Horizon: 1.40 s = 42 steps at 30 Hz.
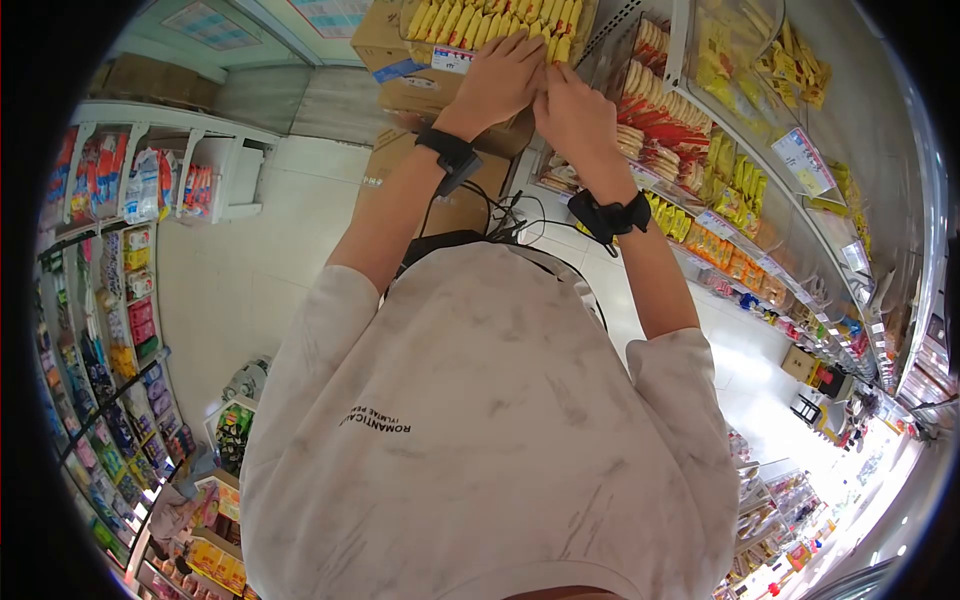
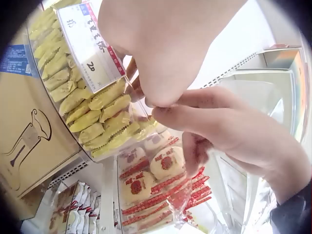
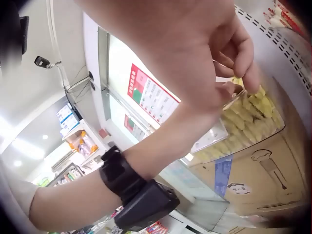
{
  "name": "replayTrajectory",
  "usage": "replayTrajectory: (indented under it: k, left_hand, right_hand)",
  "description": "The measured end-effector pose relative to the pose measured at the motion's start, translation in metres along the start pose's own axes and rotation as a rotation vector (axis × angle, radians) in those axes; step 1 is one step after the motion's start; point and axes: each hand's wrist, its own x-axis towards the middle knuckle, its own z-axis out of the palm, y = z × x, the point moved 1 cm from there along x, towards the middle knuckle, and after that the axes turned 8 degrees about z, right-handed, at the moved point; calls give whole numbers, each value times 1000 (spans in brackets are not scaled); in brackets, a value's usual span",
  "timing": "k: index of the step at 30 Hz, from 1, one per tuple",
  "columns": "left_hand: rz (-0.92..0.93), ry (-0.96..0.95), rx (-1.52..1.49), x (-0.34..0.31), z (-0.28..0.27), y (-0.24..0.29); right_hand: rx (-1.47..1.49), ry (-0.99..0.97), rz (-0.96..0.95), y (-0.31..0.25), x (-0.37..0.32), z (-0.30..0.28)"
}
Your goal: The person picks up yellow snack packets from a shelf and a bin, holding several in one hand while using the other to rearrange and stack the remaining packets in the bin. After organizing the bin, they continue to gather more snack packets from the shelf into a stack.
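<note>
Rows of yellow-wrapped snack packets [image 1: 490, 22] fill a clear bin [image 2: 87, 155] that carries a handwritten price tag [image 2: 91, 48]. My left hand [image 1: 500, 85] reaches over the bin's front edge, its thumb outside and some fingers behind the tag's end. From the right, my right hand [image 1: 577, 115] meets it at the front corner, with several fingers bent. The two hands' fingertips come together there in the left wrist view. A bit of yellow wrapper [image 3: 237, 82] shows between the fingers; I cannot tell whether they pinch it.
Under the bin stands a cardboard box [image 3: 253, 178]. Clear bins of round biscuits [image 2: 165, 163] with red print lie to the right. A long shelf of yellow and orange packs [image 1: 735, 255] runs on beyond. Black cables [image 1: 510, 205] hang below the hands. Stocked racks [image 1: 110, 310] line the left.
</note>
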Motion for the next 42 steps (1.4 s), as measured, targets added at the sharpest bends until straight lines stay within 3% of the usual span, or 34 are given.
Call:
replayTrajectory:
  k: [10, 15, 18, 21, 24, 30, 34, 37, 38, 42]
  left_hand:
    - [41, -92, -103, -1, 1, -15]
    - [81, -192, -260, 2, -3, -34]
    - [-318, -535, -471, 31, -35, -27]
    - [-329, -211, -343, 23, -11, -24]
    - [-140, -202, 59, 14, 5, -9]
    - [-89, -331, 36, 17, 6, -15]
    - [-82, -322, -110, 17, 1, -23]
    - [-170, -177, -288, 18, -15, -18]
    - [-164, -90, -191, 19, -21, -14]
    - [-190, -201, 53, 4, -27, -7]
  right_hand:
    - [42, -117, 51, -5, 17, 9]
    - [246, -138, 1, 5, 20, -9]
    - [417, 27, 31, 16, 6, -9]
    - [603, 90, 124, 20, -8, -19]
    - [689, 51, 192, 26, -18, -22]
    - [805, -2, 147, 20, -29, -14]
    - [862, -43, 91, 9, -32, -23]
    - [909, -34, 51, 4, -37, -35]
    - [918, -31, 35, 5, -39, -40]
    - [922, 55, 25, 5, -55, -66]
